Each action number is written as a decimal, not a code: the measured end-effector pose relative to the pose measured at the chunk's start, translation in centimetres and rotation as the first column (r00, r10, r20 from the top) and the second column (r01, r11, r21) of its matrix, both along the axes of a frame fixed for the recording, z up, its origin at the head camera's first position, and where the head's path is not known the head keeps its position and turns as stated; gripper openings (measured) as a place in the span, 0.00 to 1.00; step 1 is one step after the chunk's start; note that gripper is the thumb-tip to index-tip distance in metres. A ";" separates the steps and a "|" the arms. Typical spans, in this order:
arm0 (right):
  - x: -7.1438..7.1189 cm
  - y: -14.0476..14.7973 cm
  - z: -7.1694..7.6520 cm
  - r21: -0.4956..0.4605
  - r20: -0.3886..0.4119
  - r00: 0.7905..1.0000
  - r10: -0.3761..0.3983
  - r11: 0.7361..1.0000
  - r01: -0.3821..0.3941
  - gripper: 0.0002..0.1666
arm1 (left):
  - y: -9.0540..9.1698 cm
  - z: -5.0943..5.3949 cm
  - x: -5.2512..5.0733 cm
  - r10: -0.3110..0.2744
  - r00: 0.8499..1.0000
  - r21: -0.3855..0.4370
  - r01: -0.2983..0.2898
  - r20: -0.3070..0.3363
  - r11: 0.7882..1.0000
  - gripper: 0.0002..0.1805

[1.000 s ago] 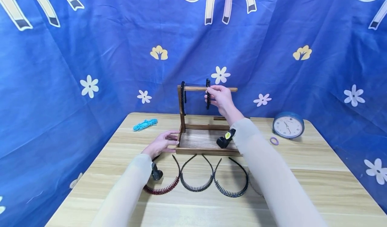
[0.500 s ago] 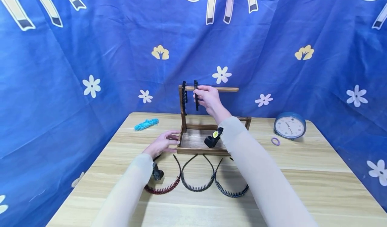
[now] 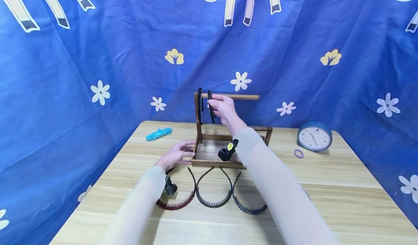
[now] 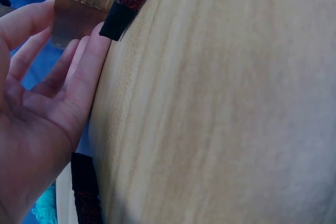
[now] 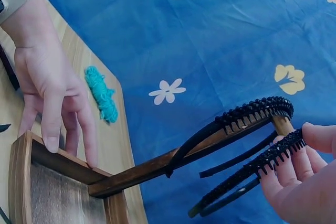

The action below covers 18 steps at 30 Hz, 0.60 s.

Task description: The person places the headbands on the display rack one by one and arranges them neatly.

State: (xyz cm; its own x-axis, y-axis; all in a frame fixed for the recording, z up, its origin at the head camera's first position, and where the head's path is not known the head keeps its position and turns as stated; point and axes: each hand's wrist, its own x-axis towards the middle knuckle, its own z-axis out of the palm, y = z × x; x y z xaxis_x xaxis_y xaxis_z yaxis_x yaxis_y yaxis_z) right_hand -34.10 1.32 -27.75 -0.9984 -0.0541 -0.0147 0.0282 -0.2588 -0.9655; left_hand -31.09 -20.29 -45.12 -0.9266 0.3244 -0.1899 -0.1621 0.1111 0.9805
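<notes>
In the head view my right hand (image 3: 225, 109) pinches a black toothed headband (image 3: 212, 117) between thumb and fingers at the wooden rack's rod (image 3: 243, 97). In the right wrist view its beaded band (image 5: 247, 167) is tilted, its top beside the rod's end. Another black headband (image 3: 200, 107) hangs at the rod's left, against the upright post. My left hand (image 3: 175, 155), fingers nearly straight, touches the left wall of the rack's tray (image 3: 209, 163). A dark red headband (image 3: 176, 206) lies under the left wrist, partly hidden.
A black headband (image 3: 213, 204) and a dark blue-grey headband (image 3: 249, 211) lie in front of the tray. The right sleeve mostly hides a silvery one (image 3: 305, 191). Turquoise yarn (image 3: 159, 134) lies at left; a purple ring (image 3: 298, 153) and a clock (image 3: 315, 137) are at right.
My right hand has moved left along the rod with the black headband, towards the hanging one, and the headband now tilts slightly. My left hand stays against the tray.
</notes>
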 end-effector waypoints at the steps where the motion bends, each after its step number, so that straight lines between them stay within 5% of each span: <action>1: 0.0 0.0 0.0 0.004 0.006 1.000 -0.001 1.000 0.001 0.21 | 0.0 0.0 0.0 -0.004 1.000 0.000 0.004 -0.003 1.000 0.34; 18: 0.1 0.4 0.0 0.074 0.020 1.000 -0.013 0.997 0.012 0.22 | 0.0 -0.1 0.0 -0.002 1.000 0.014 0.002 -0.008 1.000 0.34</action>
State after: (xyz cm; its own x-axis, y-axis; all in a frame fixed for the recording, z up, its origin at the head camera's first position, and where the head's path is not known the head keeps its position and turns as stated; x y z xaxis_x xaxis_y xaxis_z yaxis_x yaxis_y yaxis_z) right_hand -33.95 1.67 -27.73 -0.9985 -0.0394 -0.0388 0.0456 -0.1877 -0.9812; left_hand -31.09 -20.28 -45.27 -0.9273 0.3293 -0.1779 -0.1540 0.0973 0.9833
